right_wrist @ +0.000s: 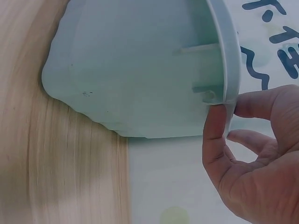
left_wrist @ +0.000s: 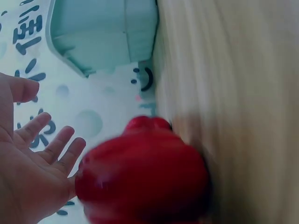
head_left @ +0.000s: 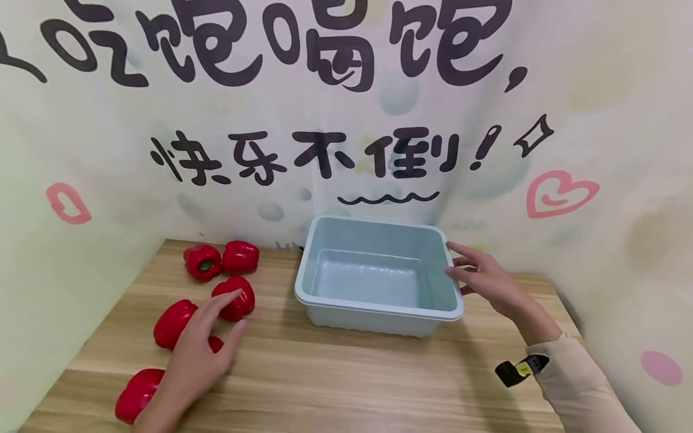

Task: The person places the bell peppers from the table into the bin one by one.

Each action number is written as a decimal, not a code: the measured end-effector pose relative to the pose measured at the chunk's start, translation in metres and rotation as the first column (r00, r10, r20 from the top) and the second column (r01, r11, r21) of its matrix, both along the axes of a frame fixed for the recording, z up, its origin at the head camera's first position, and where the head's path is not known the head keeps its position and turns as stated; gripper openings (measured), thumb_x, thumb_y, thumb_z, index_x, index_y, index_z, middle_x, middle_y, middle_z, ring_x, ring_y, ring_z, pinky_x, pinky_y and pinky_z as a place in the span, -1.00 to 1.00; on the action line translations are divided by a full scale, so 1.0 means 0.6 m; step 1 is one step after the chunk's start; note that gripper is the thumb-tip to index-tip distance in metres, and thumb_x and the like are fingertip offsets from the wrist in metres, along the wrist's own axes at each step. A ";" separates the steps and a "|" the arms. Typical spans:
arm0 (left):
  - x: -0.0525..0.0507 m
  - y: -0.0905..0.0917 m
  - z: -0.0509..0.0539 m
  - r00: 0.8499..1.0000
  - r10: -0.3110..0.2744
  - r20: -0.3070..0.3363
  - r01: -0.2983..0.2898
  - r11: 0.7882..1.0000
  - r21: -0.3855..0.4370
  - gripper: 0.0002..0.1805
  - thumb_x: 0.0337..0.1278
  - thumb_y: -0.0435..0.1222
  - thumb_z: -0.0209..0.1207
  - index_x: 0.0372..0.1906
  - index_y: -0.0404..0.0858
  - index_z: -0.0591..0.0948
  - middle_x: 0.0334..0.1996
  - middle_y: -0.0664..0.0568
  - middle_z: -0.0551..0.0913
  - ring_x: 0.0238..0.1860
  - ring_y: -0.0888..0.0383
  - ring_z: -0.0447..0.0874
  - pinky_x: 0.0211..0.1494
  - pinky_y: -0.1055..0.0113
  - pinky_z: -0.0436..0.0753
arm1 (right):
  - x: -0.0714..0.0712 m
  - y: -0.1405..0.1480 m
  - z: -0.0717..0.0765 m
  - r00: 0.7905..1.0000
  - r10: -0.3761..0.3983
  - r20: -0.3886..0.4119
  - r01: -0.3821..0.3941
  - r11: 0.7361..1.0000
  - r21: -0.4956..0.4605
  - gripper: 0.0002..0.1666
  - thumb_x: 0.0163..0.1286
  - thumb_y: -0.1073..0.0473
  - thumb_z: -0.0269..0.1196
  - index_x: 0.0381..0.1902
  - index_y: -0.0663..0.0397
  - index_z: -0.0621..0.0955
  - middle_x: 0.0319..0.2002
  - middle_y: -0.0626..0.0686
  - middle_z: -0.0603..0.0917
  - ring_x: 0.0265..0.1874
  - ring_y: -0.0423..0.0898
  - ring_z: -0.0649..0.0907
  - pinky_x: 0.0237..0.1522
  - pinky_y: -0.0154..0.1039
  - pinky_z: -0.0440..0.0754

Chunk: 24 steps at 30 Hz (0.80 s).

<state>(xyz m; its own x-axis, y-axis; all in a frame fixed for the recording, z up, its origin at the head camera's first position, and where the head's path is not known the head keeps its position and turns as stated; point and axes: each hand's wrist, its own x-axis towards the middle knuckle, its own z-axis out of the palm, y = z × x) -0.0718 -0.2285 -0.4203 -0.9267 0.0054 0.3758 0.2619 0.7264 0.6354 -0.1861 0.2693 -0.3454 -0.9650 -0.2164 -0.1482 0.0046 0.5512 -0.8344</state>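
My left hand hovers over red bell peppers on the left of the table, thumb and fingers spread apart. Beyond its fingertips lies one red bell pepper; another red bell pepper is mostly hidden behind the hand. In the left wrist view a large red bell pepper fills the lower middle, beside the open palm. My right hand holds the right rim of a light blue plastic basin. The right wrist view shows its thumb and fingers pinching that rim.
More red bell peppers lie around the left hand: two at the back, one at mid-left and one near the front. A printed wall cloth hangs directly behind the wooden table. The basin stands near the table's back edge.
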 end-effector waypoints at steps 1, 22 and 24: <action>0.007 -0.007 -0.001 1.000 0.008 0.001 -0.008 1.000 -0.002 -0.34 0.33 -0.19 0.39 0.50 -0.03 0.48 0.38 -0.01 0.57 0.31 -0.01 0.53 0.32 0.42 0.62 | -0.001 0.000 0.000 1.000 0.001 0.000 -0.001 1.000 -0.001 -0.11 0.59 0.16 0.24 0.72 0.05 0.11 0.37 0.47 0.47 0.12 0.16 0.69 -0.03 -0.06 0.85; 0.126 -0.141 -0.069 0.936 0.273 0.224 -0.282 0.959 0.009 -0.17 0.32 -0.06 0.40 0.60 -0.09 0.34 0.49 -0.28 0.35 0.32 -0.27 0.33 -0.17 0.53 0.59 | -0.003 -0.003 0.002 1.000 0.001 0.010 -0.001 1.000 0.029 -0.10 0.60 0.14 0.23 0.72 0.03 0.08 0.39 0.48 0.45 0.13 0.13 0.68 -0.03 -0.10 0.85; 0.135 -0.144 -0.074 0.923 0.305 0.235 -0.315 0.949 0.005 -0.14 0.32 -0.03 0.39 0.63 -0.08 0.29 0.52 -0.31 0.33 0.35 -0.30 0.31 0.06 0.43 0.66 | -0.003 -0.004 0.002 1.000 0.003 0.010 -0.004 0.999 0.035 -0.10 0.60 0.14 0.23 0.73 0.03 0.08 0.40 0.48 0.44 0.15 0.15 0.68 -0.03 -0.09 0.85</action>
